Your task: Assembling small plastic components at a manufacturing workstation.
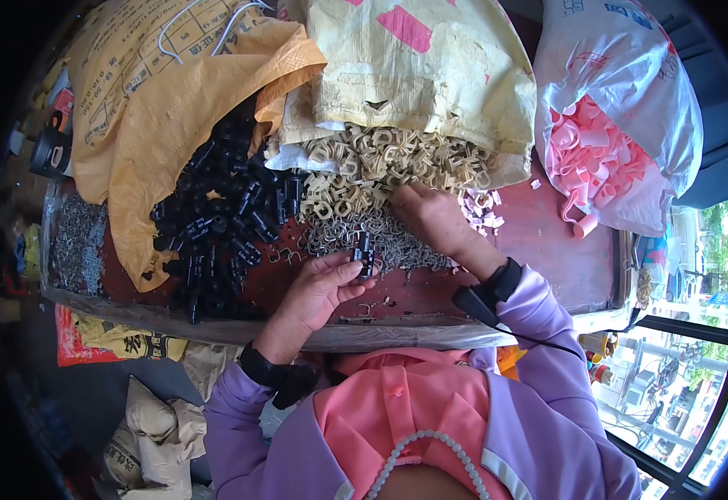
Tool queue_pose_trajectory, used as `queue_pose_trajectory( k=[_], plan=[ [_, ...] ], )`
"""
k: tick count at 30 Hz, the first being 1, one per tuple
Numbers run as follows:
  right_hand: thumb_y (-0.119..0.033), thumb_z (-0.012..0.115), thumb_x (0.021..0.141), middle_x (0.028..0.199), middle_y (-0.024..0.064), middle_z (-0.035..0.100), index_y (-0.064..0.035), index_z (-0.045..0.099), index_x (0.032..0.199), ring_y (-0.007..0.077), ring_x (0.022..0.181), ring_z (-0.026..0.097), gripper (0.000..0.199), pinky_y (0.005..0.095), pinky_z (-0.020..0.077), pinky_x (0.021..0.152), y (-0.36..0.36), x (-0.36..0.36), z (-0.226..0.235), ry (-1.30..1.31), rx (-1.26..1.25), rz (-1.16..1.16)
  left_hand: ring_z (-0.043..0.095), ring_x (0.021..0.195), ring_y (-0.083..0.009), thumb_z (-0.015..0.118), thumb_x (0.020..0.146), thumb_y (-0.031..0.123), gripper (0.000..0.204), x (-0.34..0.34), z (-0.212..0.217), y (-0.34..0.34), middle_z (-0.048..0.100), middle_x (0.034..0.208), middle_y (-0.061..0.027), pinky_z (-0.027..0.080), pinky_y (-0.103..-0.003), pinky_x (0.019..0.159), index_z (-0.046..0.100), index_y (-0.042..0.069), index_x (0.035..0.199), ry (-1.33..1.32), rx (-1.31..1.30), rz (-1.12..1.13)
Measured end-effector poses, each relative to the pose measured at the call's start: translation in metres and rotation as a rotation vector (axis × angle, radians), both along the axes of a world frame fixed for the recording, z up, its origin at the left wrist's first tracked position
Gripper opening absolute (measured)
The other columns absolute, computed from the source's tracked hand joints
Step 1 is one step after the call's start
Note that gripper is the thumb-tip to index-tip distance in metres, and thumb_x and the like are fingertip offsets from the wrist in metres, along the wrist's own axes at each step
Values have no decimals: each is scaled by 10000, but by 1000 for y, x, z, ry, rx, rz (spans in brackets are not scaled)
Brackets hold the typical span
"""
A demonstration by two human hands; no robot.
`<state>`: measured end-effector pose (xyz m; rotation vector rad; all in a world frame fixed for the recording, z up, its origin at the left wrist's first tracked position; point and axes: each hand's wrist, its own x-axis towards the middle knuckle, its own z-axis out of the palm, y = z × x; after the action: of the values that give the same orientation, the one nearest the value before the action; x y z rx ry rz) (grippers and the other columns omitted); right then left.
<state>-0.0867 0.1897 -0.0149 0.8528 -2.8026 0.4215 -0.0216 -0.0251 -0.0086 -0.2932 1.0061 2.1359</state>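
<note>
The left hand point(318, 292) has its thumb and fingers closed around a black part point(364, 250), held upright just above the near edge of the metal bits point(414, 250); the right hand point(435, 217), beyond and to the right of that grip, dips curled fingers into the clips point(380, 158), its fingertips hidden, so I cannot tell whether it has pinched one; this part seems midway, picked up but probably lacking a clip, though its fittings are too small to judge; much looks left, with the black pile point(239, 217) lying left of the grip and plenty of clips and metal bits beyond it; whether any in the black pile are finished, I cannot tell.
</note>
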Motion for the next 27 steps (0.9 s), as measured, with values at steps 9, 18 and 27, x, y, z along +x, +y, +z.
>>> queue_pose_trajectory(
  k=[9,18,27],
  plan=[
    [-298,507,820,561,-3,446,-53,462,766,63,500,422,255,217,355,443,28,36,-3,-706,-724,-231,587,758,-181,490,811,94,185,1,0,13,582,900,-126,493,-232,645,531,21,976,2,14,-9],
    [-243,441,863,678,-12,472,-56,465,769,49,644,445,211,178,373,557,17,70,34,-1084,-1202,-117,584,776,-171,496,814,110,194,8,10,31,582,893,-117,490,-226,659,527,26,987,33,37,-62],
    [-179,489,838,966,41,440,-44,509,858,91,880,417,139,235,346,767,12,78,24,-699,-1218,79,588,785,-196,550,782,87,187,8,6,39,584,887,-78,489,-220,659,542,10,952,9,92,-66]
  ],
)
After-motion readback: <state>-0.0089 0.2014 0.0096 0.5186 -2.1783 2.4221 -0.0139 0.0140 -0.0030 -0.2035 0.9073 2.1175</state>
